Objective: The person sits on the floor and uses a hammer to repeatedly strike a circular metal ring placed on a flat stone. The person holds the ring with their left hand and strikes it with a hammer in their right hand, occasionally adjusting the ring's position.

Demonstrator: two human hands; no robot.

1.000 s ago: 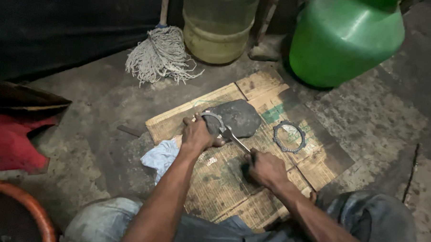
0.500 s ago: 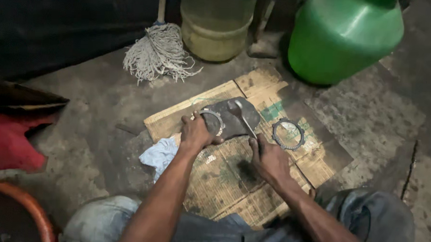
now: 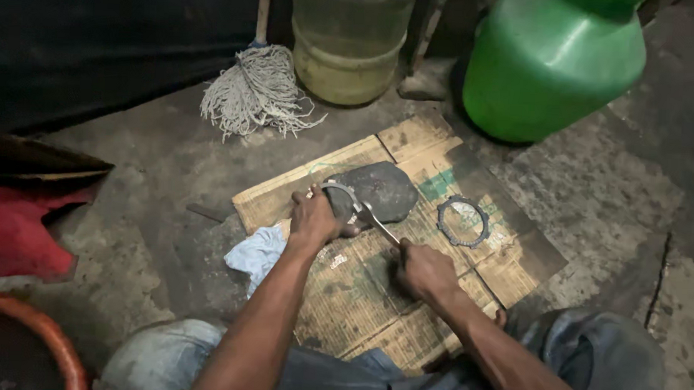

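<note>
Metal ring (image 3: 339, 193), thin and stiff, likely slippery, rests on dark stone (image 3: 378, 190); our left hand (image 3: 313, 217) fingers pinch its rim, right hand (image 3: 425, 271) grips a scraper (image 3: 377, 221)

Green plastic jug (image 3: 551, 64) at top right, beside a murky yellowish water bottle (image 3: 351, 45). String mop head (image 3: 254, 92) lying on the concrete floor (image 3: 156, 165). Pale blue rag (image 3: 257, 249) just off the cardboard's edge. Red container (image 3: 19, 226) at far left.
</note>
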